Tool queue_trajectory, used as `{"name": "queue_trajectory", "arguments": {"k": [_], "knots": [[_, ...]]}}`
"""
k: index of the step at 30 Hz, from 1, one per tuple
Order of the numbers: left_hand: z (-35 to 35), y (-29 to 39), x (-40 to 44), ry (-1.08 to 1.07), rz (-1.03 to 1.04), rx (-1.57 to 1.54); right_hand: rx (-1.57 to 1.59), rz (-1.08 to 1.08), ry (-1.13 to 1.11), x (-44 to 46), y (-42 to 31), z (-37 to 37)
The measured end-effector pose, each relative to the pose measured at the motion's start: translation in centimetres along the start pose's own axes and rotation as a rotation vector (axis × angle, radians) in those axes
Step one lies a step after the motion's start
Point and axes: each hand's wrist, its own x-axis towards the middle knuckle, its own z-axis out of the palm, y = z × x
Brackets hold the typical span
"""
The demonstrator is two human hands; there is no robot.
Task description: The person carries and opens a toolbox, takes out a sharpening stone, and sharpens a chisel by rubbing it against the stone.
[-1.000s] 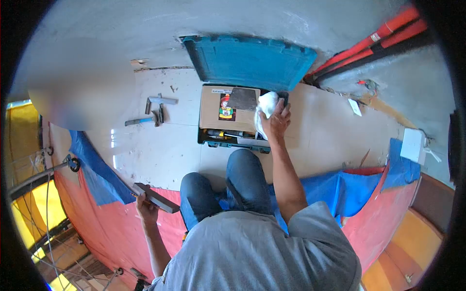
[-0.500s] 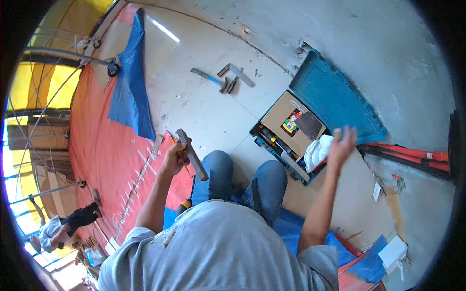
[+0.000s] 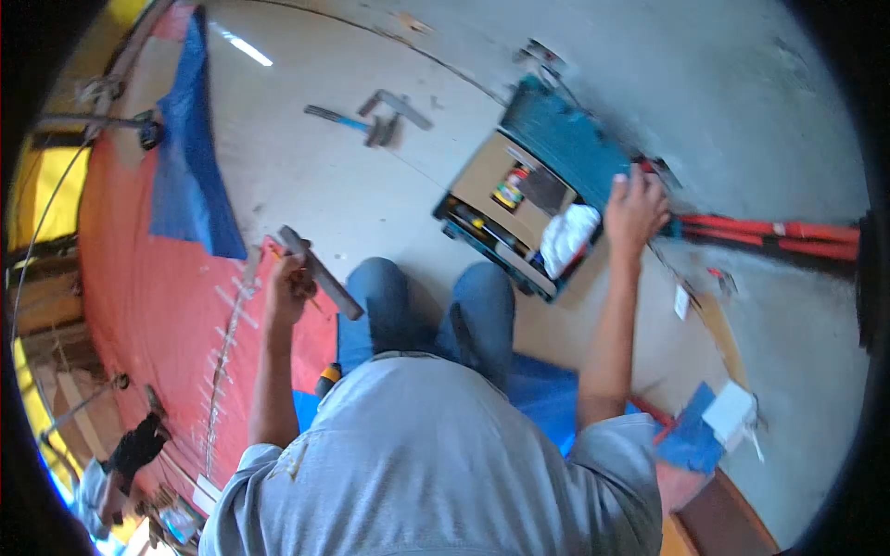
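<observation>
My left hand [image 3: 291,281] is closed around a grey rectangular bar [image 3: 324,278], with a thin yellow pencil [image 3: 313,303] also between its fingers. To the right stands a teal tool case [image 3: 484,244] with its lid [image 3: 567,128] up. My right hand [image 3: 636,215] is at the lid's near right corner, its fingers over the edge and slightly blurred. In the case lie a brown cardboard box [image 3: 477,183] with a colourful label, a white cloth bundle [image 3: 568,239] and several tools partly hidden below the box.
A hammer [image 3: 348,120] and a try square [image 3: 405,109] lie on the pale floor ahead. Red bars [image 3: 769,227] lie to the right. A blue sheet [image 3: 190,167] covers part of the red sheet [image 3: 120,269] at left. Another person [image 3: 120,473] is at lower left.
My right hand has moved onto the lid's edge, and the lid looks more tilted up. The view has shifted, so the floor items appear further left. My left hand still holds the bar and pencil.
</observation>
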Motion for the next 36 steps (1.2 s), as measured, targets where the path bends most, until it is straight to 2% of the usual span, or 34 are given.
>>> {"name": "queue_trajectory", "arguments": {"k": [2,4,5,7,8,11,14,16,18,20,22,24,27,29,33,35,36], "knots": [[2.2,1.5,-1.0,-0.036,0.047,0.009,0.097,-0.066,-0.051,-4.9,-1.2,-3.0],[3.0,1.9,-0.7,-0.047,0.049,0.017,0.303,-0.117,-0.257,-10.3,-0.6,-2.6],[3.4,2.0,-0.5,-0.052,0.054,0.036,0.471,-0.14,-0.45,-12.7,0.1,-1.2],[5.0,1.6,0.8,-0.051,0.049,0.091,0.524,-0.153,-0.614,-17.4,-0.1,0.2],[6.1,1.6,1.4,-0.058,0.051,0.15,0.412,-0.148,-0.571,-19.5,-1.3,0.4],[9.9,0.4,3.5,-0.156,0.023,0.337,0.432,-0.079,-0.677,-25.4,-1.4,8.3],[15.8,-0.6,4.8,-0.238,0.069,0.513,0.321,-0.123,-0.669,-27.7,-2.6,10.6],[19.6,-2.7,7.6,-0.232,-0.005,0.704,0.34,-0.045,-0.718,-26.2,-3.2,9.4],[24.2,-4.0,8.8,-0.305,0.017,0.877,0.483,0.003,-0.643,-25.9,-2.6,11.3],[27.7,-8.0,11.8,-0.278,0.19,1.061,0.571,0.058,-0.674,-24.0,-2.8,10.2],[30.9,-9.9,12.8,-0.221,0.147,1.145,0.657,0.128,-0.706,-23.0,-3.2,8.7],[33.4,-11.0,13.4,-0.172,0.111,1.226,0.781,0.214,-0.608,-22.7,-3.5,8.4],[35.1,-12.4,14.5,-0.163,0.001,1.23,0.81,0.244,-0.584,-22.0,-3.4,9.5],[36.1,-13.7,15.4,-0.151,0.095,1.279,0.852,0.281,-0.592,-21.5,-3.2,10.8],[37.3,-14.8,16.4,-0.129,0.101,1.375,0.893,0.4,-0.596,-20.5,-3.2,11.4],[35.9,-15.7,17.1,-0.135,0.287,1.394,0.906,0.4,-0.584,-20.4,-3.3,12.3],[35.3,-15.9,17.1,-0.138,0.276,1.404,0.911,0.39,-0.562,-20.3,-3.4,12.4]]}}
